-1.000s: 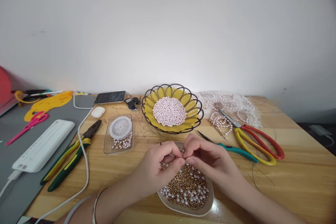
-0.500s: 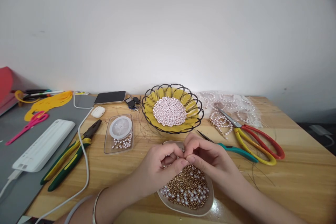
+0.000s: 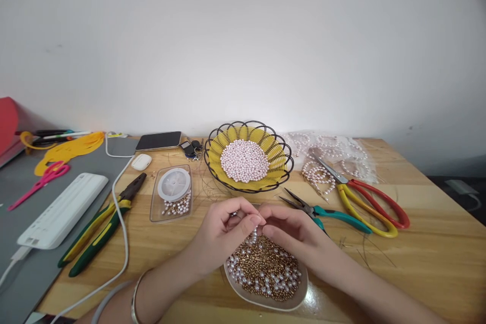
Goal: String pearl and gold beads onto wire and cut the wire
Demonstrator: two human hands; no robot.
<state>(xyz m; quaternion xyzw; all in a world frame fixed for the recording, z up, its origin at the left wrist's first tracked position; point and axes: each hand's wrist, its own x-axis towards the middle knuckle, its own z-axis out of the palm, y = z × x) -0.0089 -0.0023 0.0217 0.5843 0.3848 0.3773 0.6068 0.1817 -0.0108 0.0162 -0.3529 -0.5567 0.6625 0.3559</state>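
Observation:
My left hand (image 3: 230, 230) is closed in a pinch on a short string of pearl beads (image 3: 254, 235), which dangles below its thumb and forefinger. Against those fingertips rest the curled fingers of my right hand (image 3: 294, 233); what they pinch is hidden. Both hands hover over the far part of a shallow bowl (image 3: 261, 304) holding gold beads (image 3: 261, 258) and larger white pearls (image 3: 283, 282). Behind the hands stands a yellow basket (image 3: 279, 154) with a black wire rim, filled with small pinkish pearls (image 3: 245, 160).
Teal-handled pliers (image 3: 341, 218), large red-and-yellow scissors (image 3: 374, 202) and beaded strands (image 3: 319, 177) lie right. At left are a clear box (image 3: 155, 210) with a spool (image 3: 173, 185), green-yellow pliers (image 3: 102, 228), a white cable (image 3: 123, 233), a power bank (image 3: 63, 210) and a phone (image 3: 158, 140).
Both hands have dropped slightly and their grip has shifted. The pearl string now shows beneath the left fingertips. More of the teal-handled pliers is uncovered beside the right hand.

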